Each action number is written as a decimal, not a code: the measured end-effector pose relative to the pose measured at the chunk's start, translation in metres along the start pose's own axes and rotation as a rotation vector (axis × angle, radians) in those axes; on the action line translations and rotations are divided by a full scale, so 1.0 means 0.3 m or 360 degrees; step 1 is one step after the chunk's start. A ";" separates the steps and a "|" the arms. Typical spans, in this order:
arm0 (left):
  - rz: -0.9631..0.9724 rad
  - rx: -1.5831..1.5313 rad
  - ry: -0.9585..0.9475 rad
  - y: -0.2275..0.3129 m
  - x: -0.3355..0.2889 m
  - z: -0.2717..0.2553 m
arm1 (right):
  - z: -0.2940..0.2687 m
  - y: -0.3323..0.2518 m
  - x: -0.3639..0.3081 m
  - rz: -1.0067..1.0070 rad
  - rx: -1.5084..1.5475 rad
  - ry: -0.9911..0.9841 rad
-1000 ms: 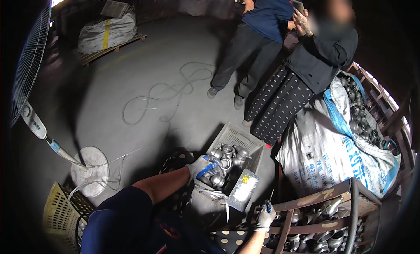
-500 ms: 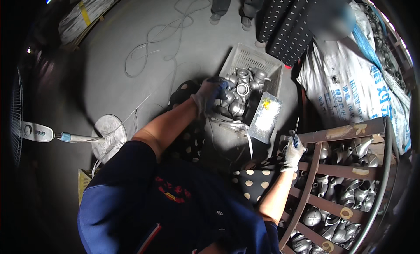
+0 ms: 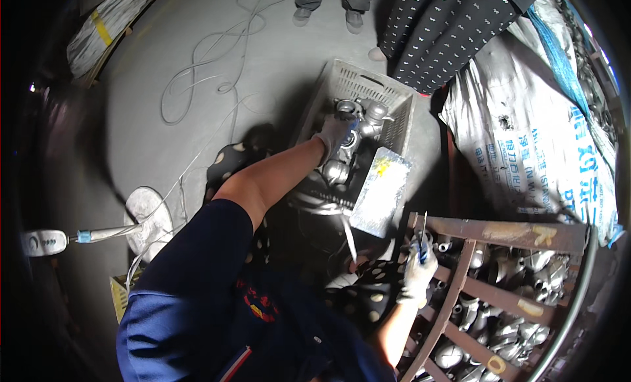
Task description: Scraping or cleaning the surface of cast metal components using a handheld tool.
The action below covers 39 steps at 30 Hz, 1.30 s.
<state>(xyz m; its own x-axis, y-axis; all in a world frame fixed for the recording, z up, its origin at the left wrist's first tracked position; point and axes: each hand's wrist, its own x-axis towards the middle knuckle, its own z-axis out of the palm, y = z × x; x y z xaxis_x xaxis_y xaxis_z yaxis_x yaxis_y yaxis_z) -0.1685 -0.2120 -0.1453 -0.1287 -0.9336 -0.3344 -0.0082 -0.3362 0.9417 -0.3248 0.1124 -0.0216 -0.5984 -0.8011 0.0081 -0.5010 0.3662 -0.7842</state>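
Note:
My left hand [image 3: 336,135], in a whitish glove with dark blue fingers, reaches into a grey plastic crate [image 3: 403,111]. It lies over grey metal pipe fittings [image 3: 373,114] heaped there, touching them; its fingertips are partly hidden among them, so I cannot make out a grip. Another rounded fitting [image 3: 336,172] rests just below that hand. My gloved right hand [image 3: 419,269] is closed around a thin, pointed metal tool [image 3: 424,225], tip up, beside a rusty metal frame. A flat, shiny metal plate [image 3: 380,196] with a yellow mark leans across the crate's near right corner.
The brown metal bin frame [image 3: 506,232] at right holds many metal fittings [image 3: 506,336]. Behind it stands a large white woven sack [image 3: 503,142]. A standing fan's round base [image 3: 148,214] is at left, with loose cable [image 3: 193,86] on the floor. Other people stand beyond the crate.
My left hand has moved from the crate's left side onto the fittings in it. The right hand still holds the tool. The whole view has shifted, with the crate now lying further left.

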 end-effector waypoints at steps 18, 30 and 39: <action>0.1020 0.2625 -0.0612 -0.232 0.556 0.521 | -0.013 -0.058 0.100 0.0546 -0.0005 -0.0409; 0.1400 0.2800 -0.0599 -0.251 0.600 0.515 | 0.006 -0.066 0.082 0.0596 0.0151 -0.0411; 0.1337 0.3009 -0.0621 -0.295 0.614 0.570 | 0.001 -0.040 0.116 0.0581 0.0153 -0.0359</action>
<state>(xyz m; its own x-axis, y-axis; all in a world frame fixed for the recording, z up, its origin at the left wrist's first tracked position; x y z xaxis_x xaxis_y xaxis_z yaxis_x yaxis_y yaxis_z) -0.3611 -0.3330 -0.2843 -0.7865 -0.6048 -0.1251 -0.5751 0.7911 -0.2085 -0.3396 0.0799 -0.0120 -0.5687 -0.7145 -0.4075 -0.2151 0.6074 -0.7647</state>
